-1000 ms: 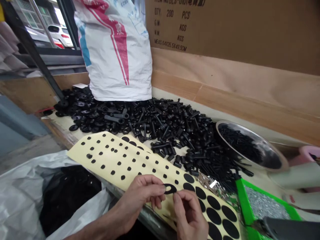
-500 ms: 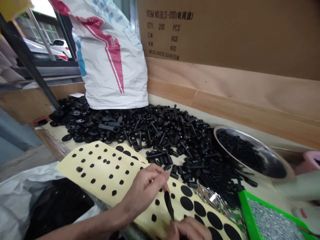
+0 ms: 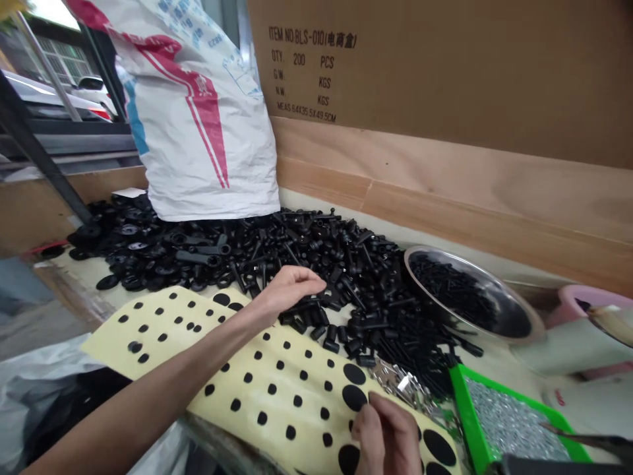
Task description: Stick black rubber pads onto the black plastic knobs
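Note:
My left hand [image 3: 291, 288] reaches over the front of a heap of black plastic parts [image 3: 341, 244], fingers pressed together. Whatever its fingertips hold, if anything, is hidden. Near the bottom edge, my right hand [image 3: 390, 432] is curled over the right part of a pale yellow sticker sheet [image 3: 237, 359], its thumb against the fingers. I cannot make out anything between them. The sheet carries rows of small black dots [image 3: 262, 417] and, at the right, larger black discs [image 3: 355, 398]. My left forearm crosses above the sheet.
A white woven sack [image 3: 208, 132] stands behind the heap, before a cardboard box [image 3: 445, 79]. To the right are a steel bowl [image 3: 514, 310] of thin black parts, a pink container [image 3: 568, 303], and a green tray [image 3: 469, 422] of small shiny pieces beside metal clips [image 3: 403, 382].
My left hand has moved away from my right hand, up to the black parts. The thin black piece held between both hands no longer shows. The view has shifted slightly right.

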`<state>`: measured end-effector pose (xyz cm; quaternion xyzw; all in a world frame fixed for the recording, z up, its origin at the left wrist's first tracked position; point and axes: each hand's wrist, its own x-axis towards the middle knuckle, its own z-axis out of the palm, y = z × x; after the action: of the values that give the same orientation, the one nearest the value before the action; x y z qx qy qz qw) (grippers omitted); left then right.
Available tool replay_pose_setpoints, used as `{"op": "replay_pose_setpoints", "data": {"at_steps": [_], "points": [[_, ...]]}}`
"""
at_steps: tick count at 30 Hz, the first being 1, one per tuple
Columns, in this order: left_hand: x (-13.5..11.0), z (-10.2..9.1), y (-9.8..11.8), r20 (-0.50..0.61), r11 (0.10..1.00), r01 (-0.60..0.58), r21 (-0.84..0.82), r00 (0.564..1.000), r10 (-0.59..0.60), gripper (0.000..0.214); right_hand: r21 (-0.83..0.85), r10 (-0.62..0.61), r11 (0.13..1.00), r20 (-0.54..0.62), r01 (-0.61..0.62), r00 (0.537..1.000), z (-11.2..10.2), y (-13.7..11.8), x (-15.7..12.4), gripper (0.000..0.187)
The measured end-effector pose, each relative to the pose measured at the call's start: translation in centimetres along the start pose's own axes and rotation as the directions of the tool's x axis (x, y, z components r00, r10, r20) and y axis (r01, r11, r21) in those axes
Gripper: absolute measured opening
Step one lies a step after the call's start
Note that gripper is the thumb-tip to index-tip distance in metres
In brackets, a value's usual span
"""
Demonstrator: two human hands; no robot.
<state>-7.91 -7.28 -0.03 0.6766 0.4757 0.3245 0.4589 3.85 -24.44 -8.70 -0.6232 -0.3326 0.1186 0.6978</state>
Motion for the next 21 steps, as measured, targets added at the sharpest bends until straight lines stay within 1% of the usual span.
{"op": "replay_pose_setpoints", "data": {"at_steps": [2,3,5,6,9,12,15,17,19,21], "points": [[-2.3,0.4,0.9,0.088,0.984,0.042,-0.172,0.996,-0.027,0.023,0.041,0.145,0.988,0.039,-0.146,0.989,0.1,-0.5,0.7,0.025],[-3.3,0.8,1.3,0.125,0.962,0.084,-0.259,0.991,-0.053,0.021,0.062,0.178,0.981,0.062,-0.181,0.982,0.2,-0.7,1.1,0.027],[-4.9,1.6,1.7,0.188,0.907,0.166,-0.386,0.977,-0.099,0.017,0.101,0.191,0.974,0.108,-0.202,0.976,0.3,-1.0,1.7,0.028],[-5.5,2.0,1.8,0.206,0.890,0.193,-0.413,0.972,-0.115,0.015,0.107,0.189,0.973,0.127,-0.203,0.974,0.3,-1.1,2.0,0.027],[-6.6,3.1,1.6,0.248,0.859,0.237,-0.454,0.959,-0.134,0.011,0.096,0.169,0.978,0.168,-0.187,0.971,0.1,-1.1,2.2,0.022],[-7.1,3.8,1.2,0.276,0.842,0.264,-0.471,0.950,-0.144,0.008,0.100,0.133,0.984,0.159,-0.150,0.978,-0.2,-0.6,2.1,0.019],[-7.4,4.1,0.8,0.305,0.844,0.266,-0.465,0.944,-0.129,0.011,0.110,0.052,0.992,0.129,-0.067,0.990,-0.2,0.2,2.0,0.017],[-7.6,4.3,0.6,0.289,0.844,0.251,-0.474,0.950,-0.120,0.012,0.107,0.013,0.994,0.111,-0.025,0.994,-0.1,0.7,1.9,0.016],[-7.6,4.4,0.5,0.268,0.838,0.243,-0.489,0.956,-0.120,0.012,0.100,0.011,0.995,0.068,-0.018,0.998,0.1,0.8,1.9,0.016],[-7.6,4.5,0.3,0.283,0.830,0.253,-0.497,0.951,-0.121,0.012,0.091,0.023,0.995,0.030,-0.026,0.999,0.3,0.8,2.0,0.016]]}}
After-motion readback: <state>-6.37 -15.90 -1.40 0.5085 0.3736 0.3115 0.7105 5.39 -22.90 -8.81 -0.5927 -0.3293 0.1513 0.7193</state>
